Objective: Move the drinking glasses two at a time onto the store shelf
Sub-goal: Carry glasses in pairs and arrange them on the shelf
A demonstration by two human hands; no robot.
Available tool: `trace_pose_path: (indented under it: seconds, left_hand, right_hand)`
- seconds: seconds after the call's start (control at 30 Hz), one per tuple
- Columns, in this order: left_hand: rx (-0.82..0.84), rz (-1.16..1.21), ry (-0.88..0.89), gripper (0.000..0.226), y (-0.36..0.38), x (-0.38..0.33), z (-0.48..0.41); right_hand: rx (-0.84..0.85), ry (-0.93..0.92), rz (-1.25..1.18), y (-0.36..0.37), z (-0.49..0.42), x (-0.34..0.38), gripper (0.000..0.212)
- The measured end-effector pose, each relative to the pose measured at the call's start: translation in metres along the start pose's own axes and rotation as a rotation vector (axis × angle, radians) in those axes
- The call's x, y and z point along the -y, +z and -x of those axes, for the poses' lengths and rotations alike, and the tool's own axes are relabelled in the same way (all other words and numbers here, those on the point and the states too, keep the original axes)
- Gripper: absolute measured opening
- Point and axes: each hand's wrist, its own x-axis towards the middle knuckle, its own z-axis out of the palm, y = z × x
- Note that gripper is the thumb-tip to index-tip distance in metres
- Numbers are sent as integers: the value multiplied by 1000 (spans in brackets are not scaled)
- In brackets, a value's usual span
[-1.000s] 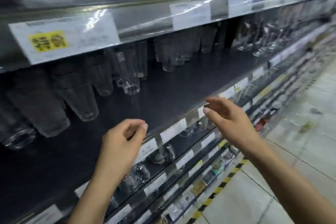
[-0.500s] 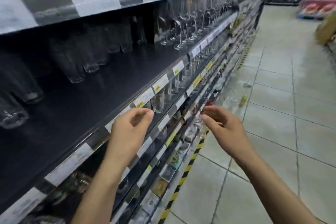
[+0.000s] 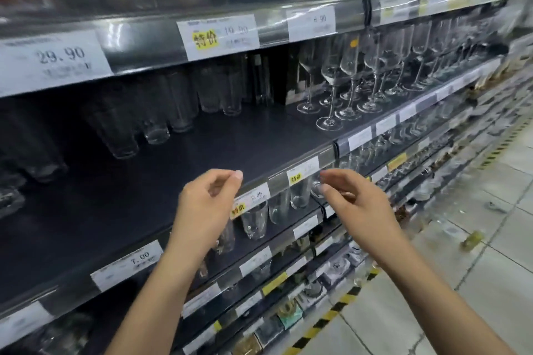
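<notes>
Head view: left hand [image 3: 204,207] and right hand [image 3: 357,204] hover empty at the front edge of the dark shelf [image 3: 202,158], fingers loosely curled, holding nothing. Drinking glasses [image 3: 150,121] stand at the back of that shelf, well apart from both hands; stemmed glasses [image 3: 346,86] stand further right.

clear glossy glass tumblers [image 3: 124,135] on a matt dark shelf [image 3: 219,153], paper price tags [image 3: 217,34].
</notes>
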Motion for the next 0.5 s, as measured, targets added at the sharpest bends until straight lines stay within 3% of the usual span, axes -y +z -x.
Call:
trace_pose_path:
  seconds: [0.27,0.5]
  left_hand:
    - [-135,33,-133,6,18,1,-91]
    - [-118,1,-230,40,77,5,-189]
  right_hand:
    - [92,-113,-59,35,-145,7,23]
    - [115,22,-26,71,-269,-6,55]
